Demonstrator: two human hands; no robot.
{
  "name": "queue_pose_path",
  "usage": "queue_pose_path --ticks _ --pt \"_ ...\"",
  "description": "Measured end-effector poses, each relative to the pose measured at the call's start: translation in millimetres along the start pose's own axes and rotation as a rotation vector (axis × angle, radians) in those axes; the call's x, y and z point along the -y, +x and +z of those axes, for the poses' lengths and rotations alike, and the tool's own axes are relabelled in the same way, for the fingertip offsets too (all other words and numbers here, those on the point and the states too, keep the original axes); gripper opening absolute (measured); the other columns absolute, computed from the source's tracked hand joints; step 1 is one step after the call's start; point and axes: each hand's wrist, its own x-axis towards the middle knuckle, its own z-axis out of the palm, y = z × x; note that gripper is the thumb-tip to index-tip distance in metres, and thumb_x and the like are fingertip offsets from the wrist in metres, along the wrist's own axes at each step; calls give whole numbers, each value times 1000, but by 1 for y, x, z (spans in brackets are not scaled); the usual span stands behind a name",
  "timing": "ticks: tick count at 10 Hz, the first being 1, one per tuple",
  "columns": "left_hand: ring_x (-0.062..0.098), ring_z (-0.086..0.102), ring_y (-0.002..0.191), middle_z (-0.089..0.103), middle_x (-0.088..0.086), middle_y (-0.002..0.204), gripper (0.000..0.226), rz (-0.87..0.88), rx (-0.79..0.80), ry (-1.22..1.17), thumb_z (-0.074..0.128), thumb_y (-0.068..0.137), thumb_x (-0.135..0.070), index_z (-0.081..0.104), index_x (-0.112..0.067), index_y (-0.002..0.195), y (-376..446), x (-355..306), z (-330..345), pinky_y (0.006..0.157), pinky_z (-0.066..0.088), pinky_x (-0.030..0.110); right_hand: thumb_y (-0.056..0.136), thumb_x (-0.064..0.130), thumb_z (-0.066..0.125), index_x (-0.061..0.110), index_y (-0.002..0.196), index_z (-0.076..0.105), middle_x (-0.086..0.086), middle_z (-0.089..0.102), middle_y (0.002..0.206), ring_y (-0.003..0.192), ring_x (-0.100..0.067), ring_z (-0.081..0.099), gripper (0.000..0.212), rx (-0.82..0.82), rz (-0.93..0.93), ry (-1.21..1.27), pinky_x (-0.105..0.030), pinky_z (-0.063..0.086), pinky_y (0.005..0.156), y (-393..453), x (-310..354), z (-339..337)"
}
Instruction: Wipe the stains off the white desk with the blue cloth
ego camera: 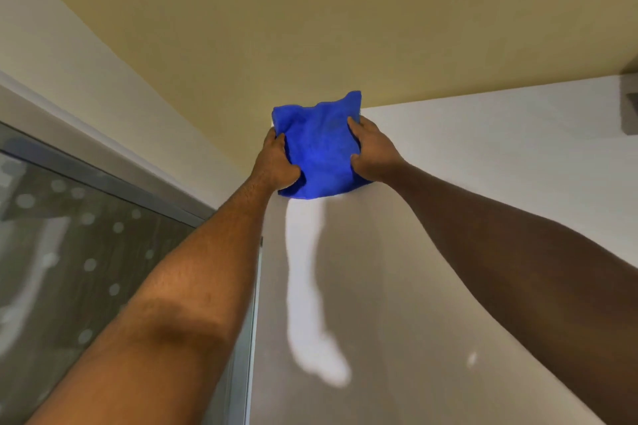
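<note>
A bright blue cloth point(319, 148), bunched up, sits at the far left corner of the white desk point(483, 217). My left hand point(276, 162) grips its left edge and my right hand point(374, 152) grips its right edge. Both arms stretch forward over the desk. The cloth's upper part stands up against the beige wall. I cannot make out distinct stains; a bright patch of light runs down the desk between my arms.
A beige wall point(310, 28) rises behind the desk. On the left is a glass panel point(69, 252) with a grey metal frame, along the desk's left edge. A grey object point(630, 103) shows at the far right edge.
</note>
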Motion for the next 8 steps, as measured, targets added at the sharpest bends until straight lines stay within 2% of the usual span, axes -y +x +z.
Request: queue_pose_path --ticks 1,2,3,4,6,7,8 --pt "37 18 150 -6 2 167 88 -164 160 296 58 92 -46 9 -15 158 5 10 14 119 27 47 91 28 54 23 153 13 -9 -1 162 142 -35 22 74 72 119 -201 -41 27 113 6 -22 17" --pt "30 3 154 -7 -1 167 93 -142 96 303 41 91 -69 3 -17 158 -13 9 23 123 15 48 90 45 56 14 151 24 -21 16 158 140 -37 29 75 -85 -5 -352 -46 30 109 -17 -37 29" --pt "27 1 154 -5 -2 168 93 -119 111 291 38 91 -72 4 -17 158 -36 3 25 122 13 47 90 45 56 7 147 32 -25 29 153 135 -39 37 72 -130 -60 -351 -46 33 106 -39 -37 32" --pt "24 0 155 -5 -3 168 90 -88 117 290 36 93 -70 6 -17 158 -59 -6 24 123 12 45 91 49 53 8 147 32 -22 33 152 134 -35 38 73 -108 -45 -324 -43 32 108 -55 -30 28" --pt "23 0 155 -4 -2 168 76 5 67 266 25 99 -63 13 -16 158 -113 -46 -15 123 7 45 90 49 52 7 149 22 -15 49 139 123 -32 48 79 -177 -131 -288 -44 38 102 -101 23 -19" --pt "23 1 155 -2 -1 168 74 75 -12 283 21 100 -61 14 -16 158 -144 -71 -62 123 7 45 90 50 52 12 152 14 -15 48 140 127 -33 44 82 -298 -191 -229 -45 34 107 -126 70 -56" --pt "24 1 155 -2 -2 168 75 147 -115 296 18 100 -63 11 -17 158 -172 -93 -116 123 5 45 91 54 47 15 153 8 -15 39 148 137 -33 34 83 -342 -213 -297 -47 25 114 -146 115 -94"
